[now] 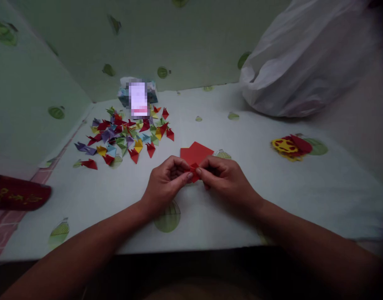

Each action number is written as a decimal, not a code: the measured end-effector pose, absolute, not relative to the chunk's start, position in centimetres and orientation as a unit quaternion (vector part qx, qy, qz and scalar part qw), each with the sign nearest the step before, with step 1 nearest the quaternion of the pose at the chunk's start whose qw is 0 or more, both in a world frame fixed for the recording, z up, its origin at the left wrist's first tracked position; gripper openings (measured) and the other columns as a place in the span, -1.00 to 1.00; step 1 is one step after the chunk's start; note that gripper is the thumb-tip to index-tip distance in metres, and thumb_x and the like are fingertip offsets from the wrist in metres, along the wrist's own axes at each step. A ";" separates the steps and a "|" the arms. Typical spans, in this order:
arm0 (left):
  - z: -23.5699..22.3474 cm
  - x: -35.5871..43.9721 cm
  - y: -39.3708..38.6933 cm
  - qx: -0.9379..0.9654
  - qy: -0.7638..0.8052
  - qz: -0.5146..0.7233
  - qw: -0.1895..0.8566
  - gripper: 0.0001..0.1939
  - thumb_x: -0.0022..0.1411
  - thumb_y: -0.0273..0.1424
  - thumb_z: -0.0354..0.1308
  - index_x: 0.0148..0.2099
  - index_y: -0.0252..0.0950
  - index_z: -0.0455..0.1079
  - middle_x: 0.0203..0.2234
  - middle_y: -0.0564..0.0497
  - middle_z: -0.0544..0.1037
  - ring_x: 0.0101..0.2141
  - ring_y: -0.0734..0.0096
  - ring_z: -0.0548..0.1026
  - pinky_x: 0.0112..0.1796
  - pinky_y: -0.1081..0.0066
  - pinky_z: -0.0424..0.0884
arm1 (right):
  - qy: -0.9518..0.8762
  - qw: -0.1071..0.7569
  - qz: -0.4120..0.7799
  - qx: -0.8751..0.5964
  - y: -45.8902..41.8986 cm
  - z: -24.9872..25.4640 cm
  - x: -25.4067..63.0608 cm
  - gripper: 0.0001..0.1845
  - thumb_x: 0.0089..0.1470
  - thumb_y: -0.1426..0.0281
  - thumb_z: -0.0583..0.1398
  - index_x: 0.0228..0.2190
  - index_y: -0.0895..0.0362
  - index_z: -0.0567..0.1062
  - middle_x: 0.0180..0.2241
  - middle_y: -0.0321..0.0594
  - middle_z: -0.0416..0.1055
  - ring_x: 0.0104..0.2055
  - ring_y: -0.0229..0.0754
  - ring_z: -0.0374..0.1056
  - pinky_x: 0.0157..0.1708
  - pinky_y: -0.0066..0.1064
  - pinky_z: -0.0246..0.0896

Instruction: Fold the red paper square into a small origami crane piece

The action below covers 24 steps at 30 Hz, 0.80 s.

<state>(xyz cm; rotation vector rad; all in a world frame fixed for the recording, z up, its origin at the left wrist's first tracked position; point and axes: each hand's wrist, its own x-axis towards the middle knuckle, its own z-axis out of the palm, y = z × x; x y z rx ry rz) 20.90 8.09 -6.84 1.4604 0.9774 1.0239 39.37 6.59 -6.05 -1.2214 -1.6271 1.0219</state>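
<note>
Between my two hands is a small folded piece of red paper (195,176). My left hand (170,177) pinches its left side with thumb and fingers. On its right side, my right hand (224,175) grips it between thumb and forefinger. Just beyond my fingertips lie flat red paper sheets (196,152), partly hidden by the hands. Many small folded paper cranes (128,135) in red, yellow, green, blue and purple are spread over the table to the left, apart from my hands.
A tissue box (124,95) stands at the back left, with a lit phone screen (138,98) before it. Yellow and red cut-out shapes (288,146) lie on the right. A white plastic bag (291,79) fills the back right. A dark red object with gold marks (21,193) sits at far left.
</note>
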 end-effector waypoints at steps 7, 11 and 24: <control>-6.9 21.1 7.9 0.589 0.443 0.445 0.509 -0.85 0.14 -0.40 0.36 -0.26 -0.30 0.47 -0.41 0.02 0.59 -0.40 0.46 0.57 -0.33 0.47 0.53 | -0.632 0.424 0.433 -0.483 6.5 -6.0 39.2 -0.74 0.18 0.30 0.23 -0.52 0.12 0.42 -0.61 -0.35 0.34 -0.59 -0.33 0.23 -0.56 -0.45 0.10; -7.0 21.1 7.8 0.585 0.457 0.440 0.505 -0.84 0.14 -0.35 0.36 -0.29 -0.32 0.49 -0.43 0.02 0.60 -0.40 0.45 0.57 -0.35 0.46 0.51 | -0.630 0.429 0.435 -0.480 6.5 -6.0 39.2 -0.75 0.17 0.32 0.22 -0.52 0.13 0.43 -0.60 -0.35 0.34 -0.59 -0.32 0.24 -0.56 -0.44 0.11; -6.1 21.1 8.0 0.570 0.460 0.423 0.534 -0.87 0.09 -0.40 0.32 -0.37 -0.33 0.45 -0.52 0.06 0.53 -0.48 0.52 0.49 -0.41 0.50 0.42 | -0.604 0.421 0.493 -0.464 6.6 -5.8 39.1 -0.73 0.16 0.28 0.24 -0.52 0.13 0.43 -0.60 -0.35 0.35 -0.58 -0.32 0.26 -0.53 -0.43 0.13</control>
